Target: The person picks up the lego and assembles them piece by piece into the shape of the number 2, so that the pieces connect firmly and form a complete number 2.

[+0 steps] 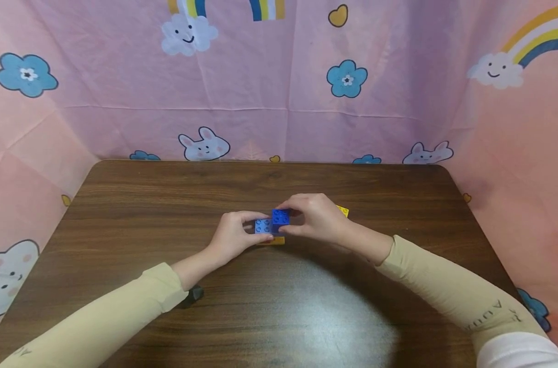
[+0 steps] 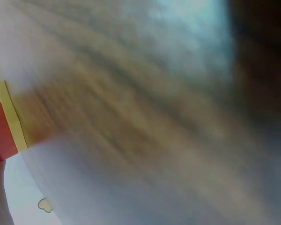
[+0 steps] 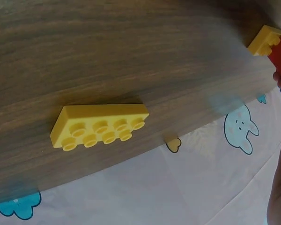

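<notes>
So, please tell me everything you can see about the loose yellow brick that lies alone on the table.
The yellow brick looks like glossy plastic, long and flat, with eight round studs in two rows of four. It lies flat on the brown wooden table, studs up, close to the far edge by the pink cloth. Nothing touches it except the table. In the head view only its corner shows behind the right hand.

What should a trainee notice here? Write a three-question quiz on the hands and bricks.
1. True or false: both hands grip the stack of bricks.
2. Which colour is the loose brick lying alone on the table: A red, B yellow, C green?
3. Fill in: the top brick under the right hand is ____.

Key: 1 true: the left hand holds it too. 2 B. 3 blue.
</notes>
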Demonstrator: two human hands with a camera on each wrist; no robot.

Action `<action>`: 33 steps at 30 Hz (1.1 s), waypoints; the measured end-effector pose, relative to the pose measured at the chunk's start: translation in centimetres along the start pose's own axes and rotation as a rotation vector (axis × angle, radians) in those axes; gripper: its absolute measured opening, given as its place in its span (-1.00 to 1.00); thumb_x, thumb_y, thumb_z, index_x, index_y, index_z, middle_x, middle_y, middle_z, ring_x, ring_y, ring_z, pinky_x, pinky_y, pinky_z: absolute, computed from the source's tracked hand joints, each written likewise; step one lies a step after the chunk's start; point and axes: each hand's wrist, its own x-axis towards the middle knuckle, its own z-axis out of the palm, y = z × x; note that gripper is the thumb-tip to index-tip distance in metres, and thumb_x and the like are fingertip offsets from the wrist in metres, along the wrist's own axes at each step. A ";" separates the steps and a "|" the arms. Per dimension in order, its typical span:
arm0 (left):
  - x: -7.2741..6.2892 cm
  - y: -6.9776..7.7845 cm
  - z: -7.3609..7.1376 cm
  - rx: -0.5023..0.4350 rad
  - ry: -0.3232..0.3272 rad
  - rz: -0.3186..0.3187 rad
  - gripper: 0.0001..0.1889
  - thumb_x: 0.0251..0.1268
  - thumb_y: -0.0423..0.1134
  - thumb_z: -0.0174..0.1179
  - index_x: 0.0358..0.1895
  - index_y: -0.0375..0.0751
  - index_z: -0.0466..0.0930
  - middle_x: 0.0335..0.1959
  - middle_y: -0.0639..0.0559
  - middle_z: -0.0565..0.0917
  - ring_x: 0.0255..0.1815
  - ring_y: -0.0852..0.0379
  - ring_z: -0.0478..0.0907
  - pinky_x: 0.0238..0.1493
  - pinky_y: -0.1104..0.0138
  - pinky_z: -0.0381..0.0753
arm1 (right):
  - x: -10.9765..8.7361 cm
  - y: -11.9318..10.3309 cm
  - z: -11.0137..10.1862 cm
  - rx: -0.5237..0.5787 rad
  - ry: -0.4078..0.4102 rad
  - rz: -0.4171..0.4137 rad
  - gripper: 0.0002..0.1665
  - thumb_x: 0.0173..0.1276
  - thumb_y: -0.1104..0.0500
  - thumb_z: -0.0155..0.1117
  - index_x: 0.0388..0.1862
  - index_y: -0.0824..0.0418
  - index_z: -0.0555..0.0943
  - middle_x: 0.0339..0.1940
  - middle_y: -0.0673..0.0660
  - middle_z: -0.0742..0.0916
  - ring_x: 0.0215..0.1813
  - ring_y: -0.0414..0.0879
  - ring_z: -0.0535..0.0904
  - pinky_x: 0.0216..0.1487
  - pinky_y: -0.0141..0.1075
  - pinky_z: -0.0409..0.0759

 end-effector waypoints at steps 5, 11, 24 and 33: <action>0.1 0.0 -0.1 -0.013 0.001 0.005 -0.58 0.20 -0.29 0.59 0.11 -0.35 0.77 0.10 -0.30 0.81 0.10 -0.19 0.81 0.08 0.19 0.83 | 0.0 -0.1 -0.1 0.043 -0.011 0.035 -0.55 0.25 0.09 0.68 0.04 0.28 0.78 -0.09 0.13 0.87 -0.09 -0.11 0.85 -0.04 -0.31 0.85; 0.1 -0.1 -0.1 -0.023 -0.005 0.000 -0.58 0.20 -0.30 0.59 0.11 -0.35 0.77 0.10 -0.30 0.80 0.12 -0.20 0.80 0.10 0.20 0.82 | 0.1 -0.3 -0.3 0.000 -0.048 0.036 -0.54 0.29 0.07 0.65 0.07 0.28 0.77 -0.07 0.13 0.87 -0.09 -0.11 0.84 -0.04 -0.30 0.85; 0.1 -0.1 0.0 -0.037 -0.009 -0.025 -0.59 0.21 -0.29 0.58 0.11 -0.35 0.77 0.11 -0.30 0.80 0.12 -0.19 0.80 0.09 0.22 0.82 | -0.2 -0.3 0.3 -0.079 0.002 -0.065 -0.51 0.26 0.09 0.67 0.09 0.30 0.76 -0.10 0.13 0.88 -0.12 -0.10 0.83 -0.07 -0.28 0.85; 0.1 -0.2 0.1 -0.041 -0.007 -0.026 -0.58 0.21 -0.29 0.58 0.12 -0.34 0.77 0.12 -0.29 0.79 0.12 -0.19 0.80 0.11 0.22 0.81 | -0.3 -0.3 0.5 -0.144 -0.006 -0.071 -0.47 0.26 0.07 0.67 0.12 0.31 0.75 -0.15 0.12 0.87 -0.17 -0.12 0.81 -0.09 -0.27 0.84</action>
